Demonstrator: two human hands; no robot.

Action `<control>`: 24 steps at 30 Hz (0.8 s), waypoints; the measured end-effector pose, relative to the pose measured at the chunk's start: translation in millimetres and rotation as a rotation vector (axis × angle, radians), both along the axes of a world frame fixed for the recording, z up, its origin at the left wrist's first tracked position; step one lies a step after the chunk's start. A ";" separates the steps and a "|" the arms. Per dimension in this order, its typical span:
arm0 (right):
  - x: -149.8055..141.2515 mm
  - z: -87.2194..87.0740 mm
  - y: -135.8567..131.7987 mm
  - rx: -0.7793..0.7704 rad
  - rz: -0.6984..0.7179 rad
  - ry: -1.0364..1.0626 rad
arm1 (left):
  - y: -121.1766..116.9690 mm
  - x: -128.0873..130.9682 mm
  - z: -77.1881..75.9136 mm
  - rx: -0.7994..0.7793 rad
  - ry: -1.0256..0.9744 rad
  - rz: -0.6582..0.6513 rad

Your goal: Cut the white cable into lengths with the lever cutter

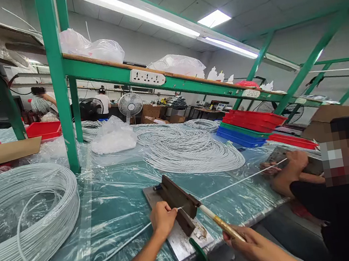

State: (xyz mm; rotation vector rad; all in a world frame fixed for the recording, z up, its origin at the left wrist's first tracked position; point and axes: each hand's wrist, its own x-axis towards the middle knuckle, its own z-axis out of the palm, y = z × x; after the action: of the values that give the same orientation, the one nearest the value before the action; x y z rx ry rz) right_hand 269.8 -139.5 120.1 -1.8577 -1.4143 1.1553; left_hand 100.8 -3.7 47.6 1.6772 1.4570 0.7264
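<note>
A dark hinged cutter stands on a metal plate at the near edge of the surface, which is covered in clear plastic sheet. A thin white cable runs through the cutter. The left hand, just left of the cutter, pinches the cable where it enters the blade, fingers closed on it. The right hand, right of and nearer than the cutter, is curled around the lever handle that slopes down from it.

From the cutter the cable stretches right to a co-worker's hands, which rest on a second plate; whether they grip the cable cannot be told. Left of the cutter lies a big coil of white cable; behind it, loose cut lengths are spread flat. Further right of those sit stacked red and blue trays. Behind the cutter a green frame post rises, carrying a shelf with a power strip.
</note>
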 end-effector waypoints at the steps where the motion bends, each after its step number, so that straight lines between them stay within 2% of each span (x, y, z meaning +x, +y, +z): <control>1: -1.7 2.4 -0.5 -0.016 -0.009 -0.012 | 0.6 -0.3 -0.4 -0.004 -0.006 -0.006; 6: -4.5 5.6 1.1 -0.002 -0.004 -0.040 | 3.6 -2.4 -3.3 -0.020 -0.036 -0.039; 13: 8.2 -15.6 6.6 -0.118 -0.060 -0.048 | 6.5 -1.6 -10.4 -0.043 -0.065 -0.045; 20: -6.2 5.6 2.7 -0.065 0.002 -0.062 | 4.9 -2.2 -7.4 -0.043 -0.070 -0.043; 24: -6.2 2.7 2.2 -0.034 -0.016 -0.084 | 4.4 -3.6 -5.4 -0.052 -0.069 -0.049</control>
State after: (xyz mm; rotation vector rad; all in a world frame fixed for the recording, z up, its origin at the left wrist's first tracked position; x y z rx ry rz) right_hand 263.5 -137.4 122.8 -1.9588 -1.4309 1.1122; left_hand 97.2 0.7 42.2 1.6269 1.3711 0.7075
